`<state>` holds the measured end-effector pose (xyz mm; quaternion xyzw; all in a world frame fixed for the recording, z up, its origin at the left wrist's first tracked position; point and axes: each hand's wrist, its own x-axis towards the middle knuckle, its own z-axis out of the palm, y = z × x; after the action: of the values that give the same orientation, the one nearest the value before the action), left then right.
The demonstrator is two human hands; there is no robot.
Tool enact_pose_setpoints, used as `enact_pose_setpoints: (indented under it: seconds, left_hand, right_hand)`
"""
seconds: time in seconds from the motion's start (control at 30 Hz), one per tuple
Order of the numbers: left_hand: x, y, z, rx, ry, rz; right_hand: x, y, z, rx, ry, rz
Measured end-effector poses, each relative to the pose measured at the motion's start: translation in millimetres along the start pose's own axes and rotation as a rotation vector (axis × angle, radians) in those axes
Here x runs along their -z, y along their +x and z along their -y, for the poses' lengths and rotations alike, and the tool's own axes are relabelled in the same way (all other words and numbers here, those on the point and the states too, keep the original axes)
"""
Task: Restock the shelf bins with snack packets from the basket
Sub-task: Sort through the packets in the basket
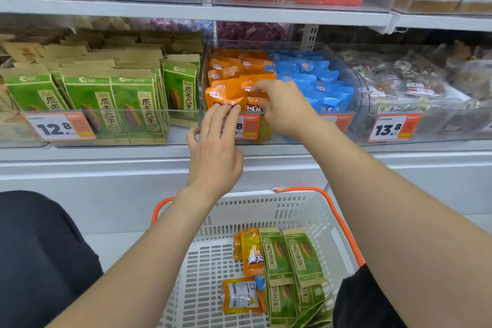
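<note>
Where white metal shelving (106, 157) fills the view in a shop aisle, clear plastic bins sit side by side along the middle shelf. At left, a bin of green sunflower-seed packets (101, 98) stands upright behind a price tag reading 12.8 (57, 128). In the middle, a clear bin (358, 93) holds orange packets (239, 64) on its left side and blue packets (319, 80) on its right. Further right, a bin of mixed clear-wrapped snacks (415, 80) carries a tag reading 13.8 (394, 128). More bins and tags show blurred on the upper shelf (159, 9).

Below, a white slotted basket (266, 210) with orange handles (300, 189) sits between the person's dark-clothed knees (40, 247). Loose orange snack packets (251, 250) and green seed packets (292, 255) lie on its floor.

Both bare arms reach up to the front of the middle bin. The left hand (213, 146) has its fingers stretched out nearly straight, and the fingertips (223, 110) touch the lower edge of the front orange packet (226, 97) at the bin's lip, without closing round it. The right hand (282, 108) is curled, and its forefinger and thumb pinch the neighbouring orange packet (255, 97) just inside the bin's front.
</note>
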<state>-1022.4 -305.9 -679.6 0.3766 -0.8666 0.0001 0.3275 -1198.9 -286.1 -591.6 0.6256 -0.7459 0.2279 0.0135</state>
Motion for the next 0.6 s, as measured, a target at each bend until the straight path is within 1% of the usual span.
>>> enact_pose_setpoints:
  seconds: [0.1, 0.23, 0.27, 0.33, 0.4, 0.43, 0.47, 0.5, 0.6]
  left_hand:
    - [0, 0, 2, -0.004, -0.007, 0.003]
    - [-2, -2, 4, -0.016, -0.013, -0.004]
    - [-3, -3, 5, -0.02, -0.013, -0.006]
    - [-4, -5, 5, -0.025, -0.015, -0.018]
    - [-5, -8, 4, -0.025, -0.041, -0.051]
    - [-7, -11, 4, -0.025, -0.061, -0.073]
    - [-9, -15, 4, -0.026, -0.078, -0.098]
    - [-11, -20, 4, -0.027, -0.086, -0.126]
    - [-26, -44, 10, -0.018, -0.062, -0.178]
  right_hand:
    - [-7, 3, 2, -0.028, 0.064, -0.058]
    - [-8, -3, 7, 0.027, 0.06, -0.111]
    - [-8, -6, 8, 0.034, 0.014, -0.147]
    - [-7, -13, 10, 0.03, -0.071, -0.276]
    - [-7, -23, 13, 0.034, -0.073, -0.416]
    - [-7, -29, 14, 0.042, -0.064, -0.444]
    - [-8, -34, 14, 0.052, -0.06, -0.43]
    - [-10, -39, 14, 0.064, -0.069, -0.38]
    - [-21, -59, 12, 0.08, -0.148, -0.142]
